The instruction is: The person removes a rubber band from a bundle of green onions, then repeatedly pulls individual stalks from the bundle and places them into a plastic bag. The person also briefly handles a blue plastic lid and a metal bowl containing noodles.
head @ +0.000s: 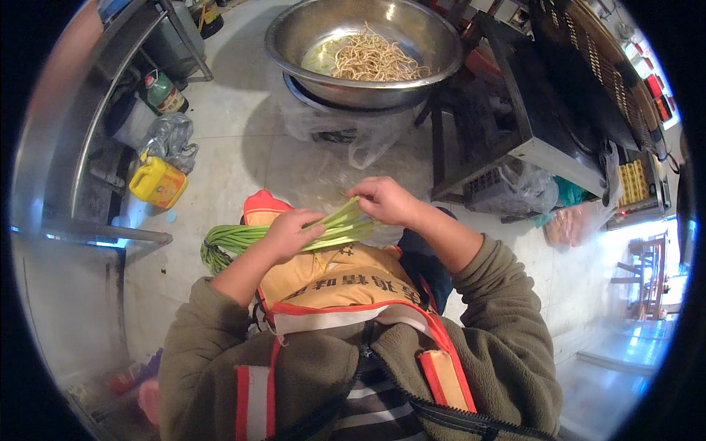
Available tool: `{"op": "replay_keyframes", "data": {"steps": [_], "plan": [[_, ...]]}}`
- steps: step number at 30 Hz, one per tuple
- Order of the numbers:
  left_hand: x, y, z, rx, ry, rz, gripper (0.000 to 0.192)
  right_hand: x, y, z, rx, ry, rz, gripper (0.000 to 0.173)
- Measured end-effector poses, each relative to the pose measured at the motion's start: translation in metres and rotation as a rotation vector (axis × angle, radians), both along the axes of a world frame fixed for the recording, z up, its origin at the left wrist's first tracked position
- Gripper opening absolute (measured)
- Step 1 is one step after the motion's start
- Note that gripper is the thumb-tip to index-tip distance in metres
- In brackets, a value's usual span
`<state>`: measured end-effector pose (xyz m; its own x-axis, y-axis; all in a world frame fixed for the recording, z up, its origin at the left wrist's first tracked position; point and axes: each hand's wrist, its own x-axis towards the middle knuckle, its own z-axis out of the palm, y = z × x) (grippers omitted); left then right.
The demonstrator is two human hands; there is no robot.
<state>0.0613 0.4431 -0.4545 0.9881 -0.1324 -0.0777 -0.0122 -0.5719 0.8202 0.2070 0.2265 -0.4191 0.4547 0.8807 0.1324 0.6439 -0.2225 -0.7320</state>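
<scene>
A bunch of long green stalks (pixel 242 234), possibly garlic scapes, lies across my lap over a yellow apron (pixel 353 275) with red trim and printed writing. My left hand (pixel 295 232) is closed around the bunch near its middle. The darker, curled ends hang to the left of that wrist. At the paler ends on the right, the bent fingers and thumb of my right hand (pixel 389 201) pinch at a stalk; its exact tip is hard to make out. Beyond my knees, a wide steel basin (pixel 436 66) holds a heap of thin pale-brown roots (pixel 375 58) and some green bits.
Clear plastic bags (pixel 367 138) hang below the basin. On the left are a yellow jug (pixel 160 182), a grey plastic bag (pixel 171 135), a green bottle (pixel 164 93) and a metal table (pixel 83 154). A dark metal stand (pixel 518 110) with bags beneath it occupies the right side.
</scene>
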Motion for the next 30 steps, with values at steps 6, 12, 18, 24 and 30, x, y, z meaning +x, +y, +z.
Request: {"op": "replay_keyframes", "data": {"steps": [6,12,18,24,30], "plan": [[0.011,0.011,-0.007,-0.18,0.046,0.009,0.03,0.014,0.015,0.016,-0.038,-0.116,0.133,0.024],[0.018,0.003,-0.001,-0.126,0.027,0.032,0.027,0.015,0.027,0.02,-0.021,-0.154,0.098,0.024],[0.024,-0.003,-0.005,-0.355,0.201,0.14,0.023,0.02,0.025,0.027,-0.054,-0.286,0.119,0.022],[0.02,0.003,-0.006,-0.449,0.235,0.106,0.021,0.021,0.027,0.022,-0.114,-0.201,0.122,0.02],[0.016,0.006,-0.011,-0.575,0.213,0.214,0.02,0.012,0.03,0.004,-0.085,-0.071,0.052,0.019]]}}
